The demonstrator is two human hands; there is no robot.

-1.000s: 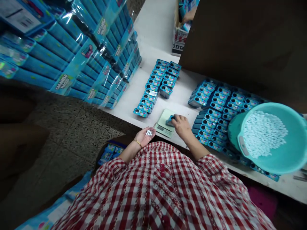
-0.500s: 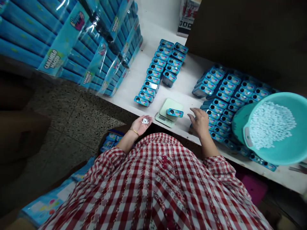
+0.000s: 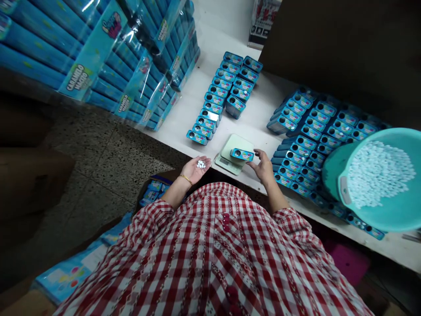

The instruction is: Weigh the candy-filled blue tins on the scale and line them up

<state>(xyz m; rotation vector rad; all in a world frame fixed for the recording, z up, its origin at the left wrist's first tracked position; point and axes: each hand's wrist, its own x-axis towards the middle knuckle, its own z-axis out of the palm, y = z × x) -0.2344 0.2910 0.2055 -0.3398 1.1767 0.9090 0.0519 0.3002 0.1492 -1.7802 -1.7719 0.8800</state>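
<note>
Overhead view of a work station at a white tabletop (image 3: 253, 118), seen from the head of the seated worker. The left hand (image 3: 194, 170) is held palm up just off the near edge of the tabletop, its grip wide and lightly cupped, and a small cluster of white candies (image 3: 201, 164) is carried on the palm. A gold bangle (image 3: 186, 179) is worn at the wrist. The right hand (image 3: 264, 167) is positioned just beside the right end of a blue tin (image 3: 241, 154), its grip wide; whether the fingertips touch the tin cannot be determined. The tin is resting on the platform of a pale green digital scale (image 3: 234, 145), which is placed between the two hands. Two columns of matching tins (image 3: 213, 94) are lined up beyond the scale, and a larger block of tins (image 3: 305, 131) is packed to the right of it. A tilted teal plastic basin (image 3: 390, 221), filled with a heap of loose white candies (image 3: 378, 173), is seen at the right edge. Shrink-wrapped stacks of blue packs (image 3: 108, 57) labelled "Caramelo Macizo" are piled at upper left. A red-and-white checked shirt (image 3: 213, 254) occupies the foreground, and a speckled terrazzo floor (image 3: 105, 202) is visible at left.
</note>
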